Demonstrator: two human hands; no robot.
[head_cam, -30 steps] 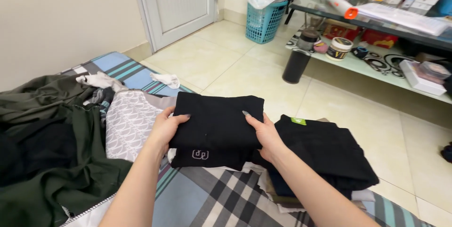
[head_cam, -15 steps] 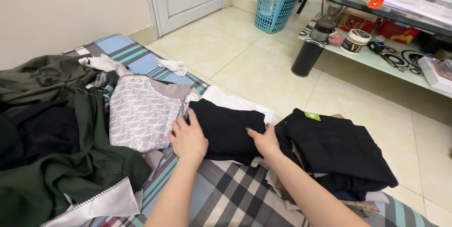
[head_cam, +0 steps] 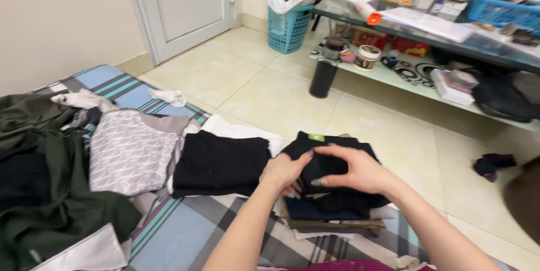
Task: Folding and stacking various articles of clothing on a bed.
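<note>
- a tiled room with a white door (head_cam: 180, 7), a teal laundry basket (head_cam: 288, 26) by the wall and a cluttered glass table (head_cam: 427, 29) to the right.
- a plaid mat (head_cam: 185, 231) on the floor holds a dark green heap (head_cam: 39, 192) and a grey patterned garment (head_cam: 132, 150).
- a folded black garment (head_cam: 219, 163) lies flat, untouched, left of the hands.
- the left hand (head_cam: 284, 172) grips the near edge of the black top piece (head_cam: 332, 164) of the stack of folded clothes (head_cam: 332, 220).
- the right hand (head_cam: 354, 170) rests on that piece, fingers curled loosely over it.
</note>
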